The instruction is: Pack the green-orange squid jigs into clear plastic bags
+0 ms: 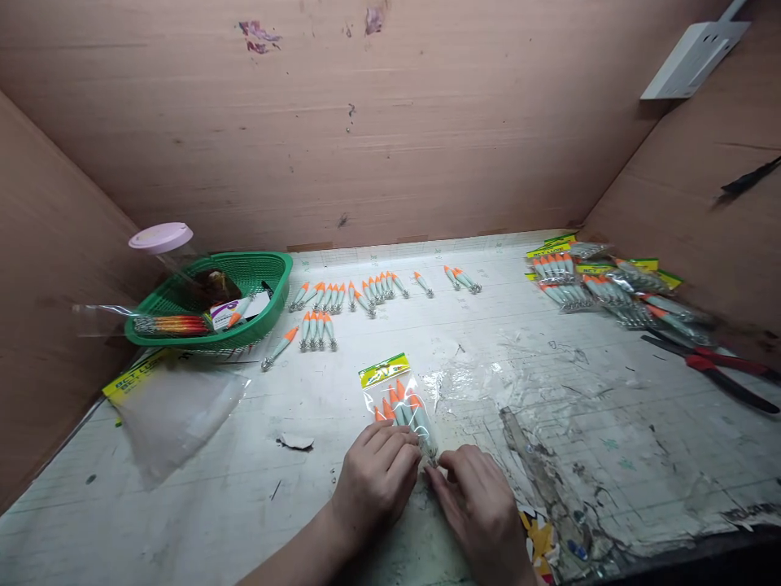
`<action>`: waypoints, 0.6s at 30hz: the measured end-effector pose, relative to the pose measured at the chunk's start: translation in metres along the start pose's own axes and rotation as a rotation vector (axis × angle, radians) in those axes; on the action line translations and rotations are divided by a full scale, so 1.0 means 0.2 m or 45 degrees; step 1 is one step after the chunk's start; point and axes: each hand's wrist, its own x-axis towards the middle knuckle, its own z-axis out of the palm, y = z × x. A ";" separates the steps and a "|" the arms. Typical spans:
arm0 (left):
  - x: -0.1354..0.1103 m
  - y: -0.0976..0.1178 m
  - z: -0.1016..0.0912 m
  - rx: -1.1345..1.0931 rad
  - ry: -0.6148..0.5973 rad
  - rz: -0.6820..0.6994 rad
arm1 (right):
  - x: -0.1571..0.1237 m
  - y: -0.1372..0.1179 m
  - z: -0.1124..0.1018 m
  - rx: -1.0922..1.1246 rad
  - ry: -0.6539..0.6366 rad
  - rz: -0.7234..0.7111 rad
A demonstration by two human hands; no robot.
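A clear plastic bag (pixel 398 397) with a yellow and green header lies on the table in front of me. Inside it, several squid jigs show orange tips and pale bodies. My left hand (pixel 381 472) has its fingers curled over the bag's lower left part and hides the jigs' ends there. At the lower right corner, the thumb and forefinger of my right hand (pixel 473 496) pinch the bag's edge beside the metal hooks. Beyond the bag, loose squid jigs (pixel 317 330) lie in rows, with a single jig (pixel 281 348) lying slanted at their left.
A green basket (pixel 281 289) holds a lidded clear jar (pixel 162 238) and packaged lures. Empty header bags (pixel 176 407) lie below it. Filled packs (pixel 565 289) are heaped at the right, near red-and-black pliers (pixel 713 366). Cardboard walls (pixel 390 146) surround the worn tabletop.
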 end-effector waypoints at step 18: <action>0.00 0.01 0.03 -0.051 0.005 0.029 | -0.02 -0.01 0.05 -0.122 0.001 0.247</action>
